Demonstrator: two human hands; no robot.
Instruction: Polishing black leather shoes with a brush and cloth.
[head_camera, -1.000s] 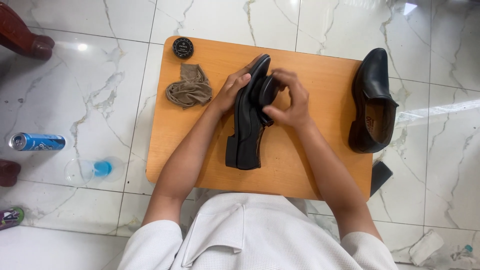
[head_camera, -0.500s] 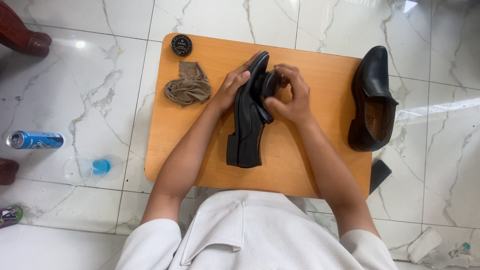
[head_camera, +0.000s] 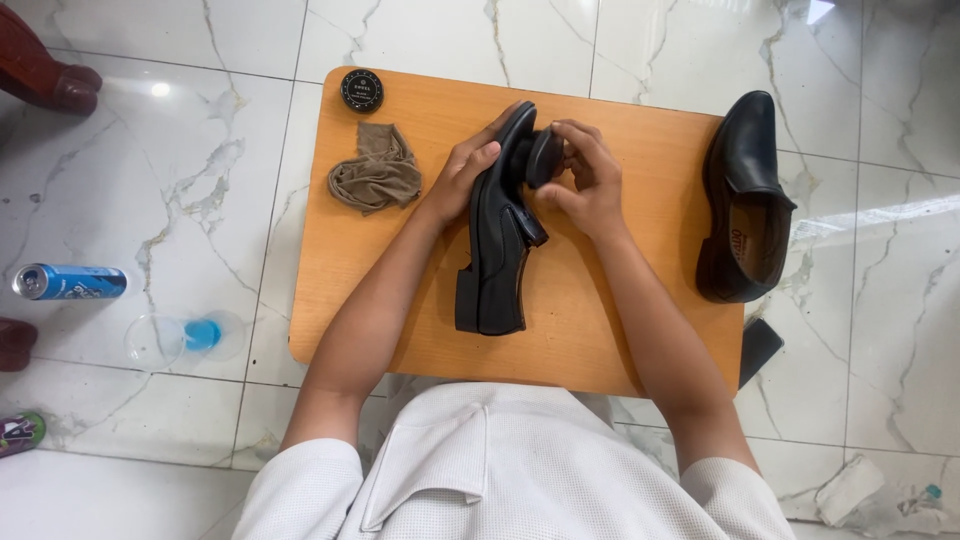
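Centre of frame, on the wooden board (head_camera: 620, 330): black shoe (head_camera: 497, 245) lying on its side. Left hand (head_camera: 462, 180) is cupping its toe, fingers curled around it. Right hand (head_camera: 590, 180) is gripping a dark round brush (head_camera: 540, 157), fingers closed, pressing it to the toe. Upper left: polish tin (head_camera: 361, 90), crumpled cloth (head_camera: 377, 172). Right: second shoe (head_camera: 745, 200) sitting upright.

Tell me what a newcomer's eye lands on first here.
First, the black shoe on its side at the middle of the wooden board, steadied by the left hand while the right hand presses a dark brush to it. Next, the second shoe at the board's right edge.
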